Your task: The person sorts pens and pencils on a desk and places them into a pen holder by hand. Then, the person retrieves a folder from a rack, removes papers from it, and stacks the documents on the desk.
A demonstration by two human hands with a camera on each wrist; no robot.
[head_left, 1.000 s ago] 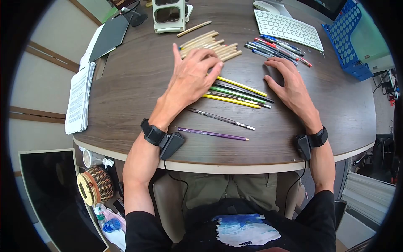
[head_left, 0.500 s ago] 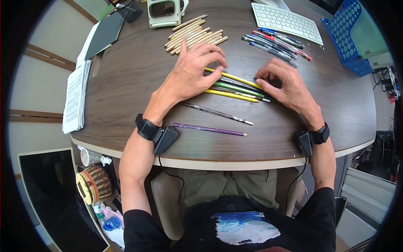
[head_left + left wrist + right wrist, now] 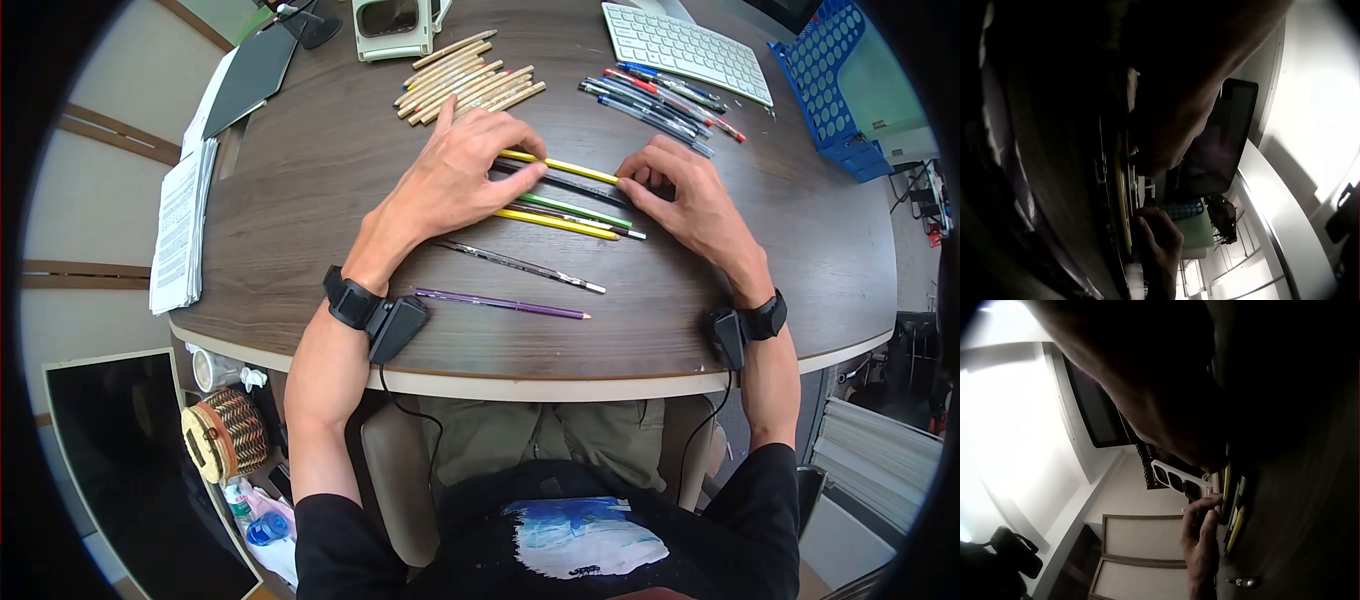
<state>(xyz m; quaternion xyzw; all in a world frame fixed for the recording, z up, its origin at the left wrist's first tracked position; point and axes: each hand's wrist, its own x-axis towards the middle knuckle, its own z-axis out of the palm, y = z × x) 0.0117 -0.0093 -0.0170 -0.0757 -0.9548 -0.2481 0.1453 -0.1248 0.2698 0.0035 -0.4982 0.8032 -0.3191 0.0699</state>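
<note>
A yellow pencil [image 3: 580,170] lies between both hands, at the far side of a small group. My left hand [image 3: 460,170] pinches it toward its left end between thumb and forefinger. At its right end, my right hand [image 3: 688,195] grips the tip with bent thumb and fingers. Just nearer lies a black pencil [image 3: 590,191], then a green pencil [image 3: 580,210] and a second yellow pencil [image 3: 560,224], their left ends hidden by the left hand. Closer to me are a dark patterned pencil [image 3: 525,265] and a purple pencil [image 3: 505,303]. Both wrist views are dark.
Several plain wooden pencils [image 3: 470,85] lie beyond the left hand. Pens [image 3: 655,105] are heaped beyond the right hand, before a white keyboard [image 3: 690,55]. A blue file rack [image 3: 825,110] stands at right, a paper stack [image 3: 185,230] at left.
My right hand has come left onto the far yellow pencil's tip. That pencil has shifted away from the green one, with a gap opened beside the black pencil. The view has also shifted slightly.
</note>
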